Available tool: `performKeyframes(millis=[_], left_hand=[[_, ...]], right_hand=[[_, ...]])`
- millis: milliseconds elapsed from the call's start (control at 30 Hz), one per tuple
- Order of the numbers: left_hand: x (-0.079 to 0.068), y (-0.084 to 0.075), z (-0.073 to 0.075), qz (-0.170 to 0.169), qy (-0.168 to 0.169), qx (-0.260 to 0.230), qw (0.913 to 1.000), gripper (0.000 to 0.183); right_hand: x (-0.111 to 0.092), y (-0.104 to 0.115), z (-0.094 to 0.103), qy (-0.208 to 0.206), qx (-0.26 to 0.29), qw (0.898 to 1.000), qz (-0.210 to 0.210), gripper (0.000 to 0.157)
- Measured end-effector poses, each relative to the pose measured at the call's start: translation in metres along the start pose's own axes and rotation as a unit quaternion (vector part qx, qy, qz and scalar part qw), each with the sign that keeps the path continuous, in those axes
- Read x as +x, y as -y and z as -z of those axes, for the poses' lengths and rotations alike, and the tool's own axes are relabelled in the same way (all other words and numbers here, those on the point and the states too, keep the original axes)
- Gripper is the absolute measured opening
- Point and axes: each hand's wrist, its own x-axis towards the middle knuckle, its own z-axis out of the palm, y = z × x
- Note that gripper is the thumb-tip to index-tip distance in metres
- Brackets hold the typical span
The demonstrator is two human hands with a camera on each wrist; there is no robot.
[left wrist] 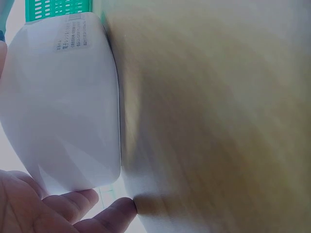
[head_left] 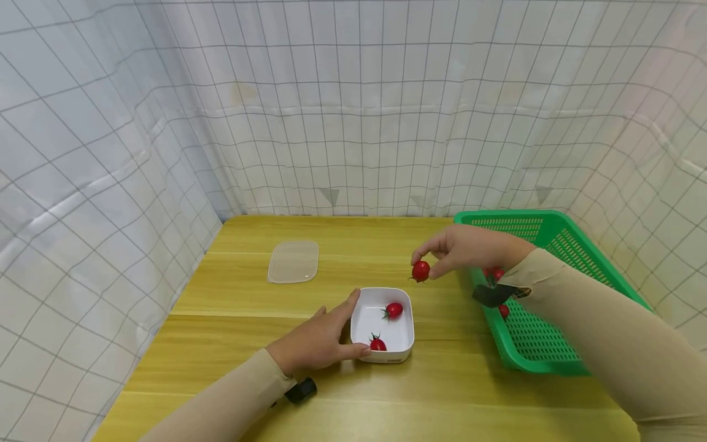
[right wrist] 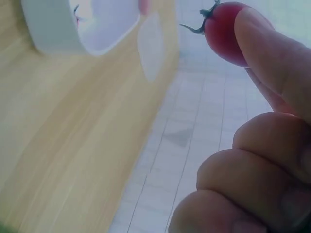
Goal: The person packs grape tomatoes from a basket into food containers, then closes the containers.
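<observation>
Broadly, we have a white gridded cloth [head_left: 353, 123] rising beyond both the left hand [head_left: 320, 337] and the right hand [head_left: 466, 248], and along either flank. Beneath them we note a table [head_left: 221, 331], yellow, wood-grained.

Next down in size: a green basket [head_left: 547, 367], slatted, to the right of the right hand and partly covered by that forearm. Beige sleeves [head_left: 596, 331] run down to both wrists.

White box [head_left: 397, 334], uncovered, stands on the table immediately right of the left hand. That hand grasps it by the left side, thumb at the near rim, forefinger at the far corner. From the left wrist we make out a printed label [left wrist: 77, 35] on its outer wall; the small lettering escapes us.

Clear lid [head_left: 294, 262] lies flat beyond the left hand, a little leftward, apart from it. A black device [head_left: 301, 391] sits at the left wrist, another at the right.

Smallest, the fruit. We see the right hand pinching a tomato [head_left: 420, 271] between thumb and fingertip, aloft, beyond the box and clear of it, green stalk downward; its other fingers are folded. Two more tomatoes [head_left: 394, 310] lie in the box, one just beside the left thumb. Basket tomatoes [head_left: 504, 311] show under the right wrist; partly hidden, so we cannot count them.
</observation>
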Motion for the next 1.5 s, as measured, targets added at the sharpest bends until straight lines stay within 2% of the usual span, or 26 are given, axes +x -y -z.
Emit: performKeyframes(millis=[333,633,967,1067,1200,1367,1500], left_hand=[[0.002,0.000,0.001,0.005,0.003,-0.007,1.0000,0.112],[0.003,0.001,0.000,0.000,0.006,-0.012,0.9999,0.113],[0.003,0.001,-0.001,-0.004,0.005,-0.008,0.9999,0.113],[0.003,0.000,-0.001,-0.005,0.002,-0.007,1.0000,0.113],[0.002,0.000,-0.001,-0.005,-0.003,-0.008,1.0000,0.113],[0.001,0.000,-0.001,-0.005,-0.007,-0.005,1.0000,0.112],[0.001,-0.001,0.000,-0.005,-0.007,-0.005,0.9999,0.113]], right_hand=[[0.024,0.035,-0.021,0.038,-0.031,0.998,0.043,0.030],[0.034,0.039,-0.031,0.057,-0.017,0.995,0.086,0.034],[0.032,0.035,-0.032,0.064,0.007,0.995,0.074,0.037],[0.026,0.027,-0.027,0.051,0.020,0.997,0.057,0.039],[0.014,0.009,-0.012,0.011,0.023,0.999,0.023,0.038],[-0.006,-0.030,0.014,-0.057,0.047,0.997,-0.026,0.038],[-0.021,-0.068,0.028,-0.084,0.084,0.991,-0.065,0.042]])
